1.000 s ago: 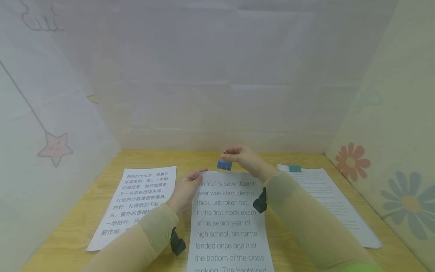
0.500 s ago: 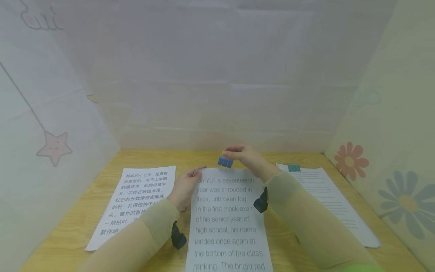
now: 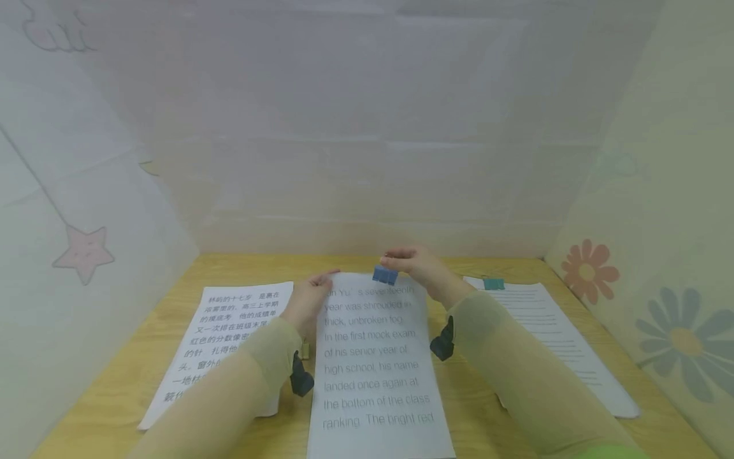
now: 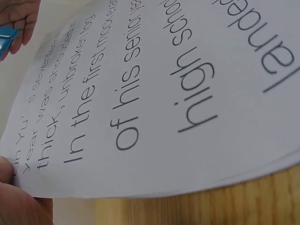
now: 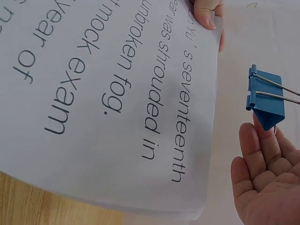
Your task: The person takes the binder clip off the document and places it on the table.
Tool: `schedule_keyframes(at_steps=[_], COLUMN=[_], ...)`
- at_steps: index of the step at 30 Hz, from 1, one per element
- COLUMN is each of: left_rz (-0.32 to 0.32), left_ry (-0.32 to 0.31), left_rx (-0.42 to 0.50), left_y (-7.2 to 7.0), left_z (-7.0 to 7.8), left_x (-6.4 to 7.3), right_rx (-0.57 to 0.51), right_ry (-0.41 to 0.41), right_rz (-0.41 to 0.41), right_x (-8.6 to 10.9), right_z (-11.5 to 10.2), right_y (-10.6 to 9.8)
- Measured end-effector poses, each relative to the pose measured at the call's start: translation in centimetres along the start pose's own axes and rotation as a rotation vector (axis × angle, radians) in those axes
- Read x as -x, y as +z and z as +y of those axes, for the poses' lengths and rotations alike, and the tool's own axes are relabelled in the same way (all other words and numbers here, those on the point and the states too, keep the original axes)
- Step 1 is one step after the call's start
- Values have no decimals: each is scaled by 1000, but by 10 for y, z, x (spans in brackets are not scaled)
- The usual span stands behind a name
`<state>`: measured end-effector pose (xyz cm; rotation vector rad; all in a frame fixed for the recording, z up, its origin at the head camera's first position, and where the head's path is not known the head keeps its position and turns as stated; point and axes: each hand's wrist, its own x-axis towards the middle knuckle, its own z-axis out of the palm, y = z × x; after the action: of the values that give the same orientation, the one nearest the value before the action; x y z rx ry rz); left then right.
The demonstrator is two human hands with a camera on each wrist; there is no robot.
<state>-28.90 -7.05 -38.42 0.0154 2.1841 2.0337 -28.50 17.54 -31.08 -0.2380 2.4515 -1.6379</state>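
Observation:
A stack of white printed sheets with large English text lies in the middle, its far end lifted off the table in the wrist views. My left hand pinches its far left corner, thumb on top in the right wrist view. My right hand holds a blue binder clip by its wire handles. In the head view the clip overlaps the far edge of the sheets. The right wrist view shows it apart from that edge, with a gap between. Part of the right thumb is out of that view.
Sheets with Chinese text lie at left, partly under my left forearm. At right, another stack bears a teal binder clip at its far edge. A small yellowish object shows beside my left wrist. Wall sheets enclose the wooden table.
The middle sheets and my left hand have shifted away from me and slightly left. The blue clip has moved slightly right, and the sheets' far edge now reaches it in the head view.

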Motion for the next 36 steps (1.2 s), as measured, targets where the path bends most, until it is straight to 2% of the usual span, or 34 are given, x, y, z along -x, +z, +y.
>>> schedule_keyframes(at_steps=[10, 18, 27, 31, 36], left_rz=[4, 17, 40, 51, 72], left_ry=[3, -13, -41, -33, -67], left_rx=[-87, -59, -143, -169, -152], left_y=[-6, -3, -3, -3, -5], left_z=[4, 5, 3, 1, -4], left_x=[-23, -35, -48, -54, -62], right_rx=[-11, -4, -11, -11, -1], right_ry=[17, 53, 99, 97, 92], right_rz=[-15, 0, -12, -15, -11], right_x=[-6, -10, -14, -16, -15], right_z=[8, 16, 23, 27, 31], right_y=[-3, -6, -7, -8, -7])
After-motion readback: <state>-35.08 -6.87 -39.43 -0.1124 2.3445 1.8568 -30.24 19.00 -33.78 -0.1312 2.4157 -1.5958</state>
